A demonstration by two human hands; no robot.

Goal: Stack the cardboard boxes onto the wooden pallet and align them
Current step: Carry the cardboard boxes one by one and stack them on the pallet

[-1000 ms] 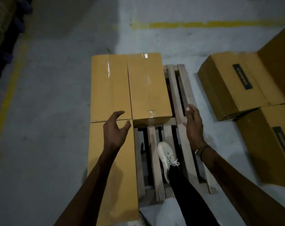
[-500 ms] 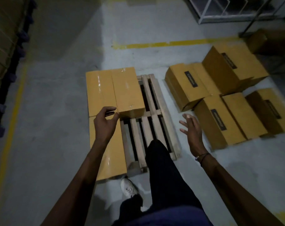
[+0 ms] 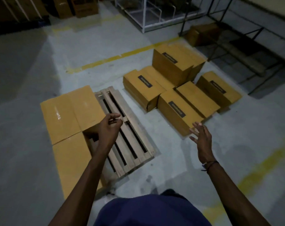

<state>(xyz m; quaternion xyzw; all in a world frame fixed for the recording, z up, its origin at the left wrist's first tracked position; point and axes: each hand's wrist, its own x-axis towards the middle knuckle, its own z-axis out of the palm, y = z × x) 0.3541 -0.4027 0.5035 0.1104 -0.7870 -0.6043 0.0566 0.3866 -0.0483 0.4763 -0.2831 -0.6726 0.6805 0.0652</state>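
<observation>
Boxes (image 3: pixel 70 115) on pallet (image 3: pixel 130 144) left half.

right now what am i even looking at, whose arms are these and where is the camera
The camera is worn on a person's head and looks forward and down, so the two arms are that person's own. No robot is involved. The left hand hangs with loosely curled fingers over a wooden pallet on the floor; the right hand is spread open. Neither holds anything. Three cardboard boxes lie on the pallet's left part. More boxes, some with dark labels, wait on the floor to the right. Metal racks stand behind them.
</observation>
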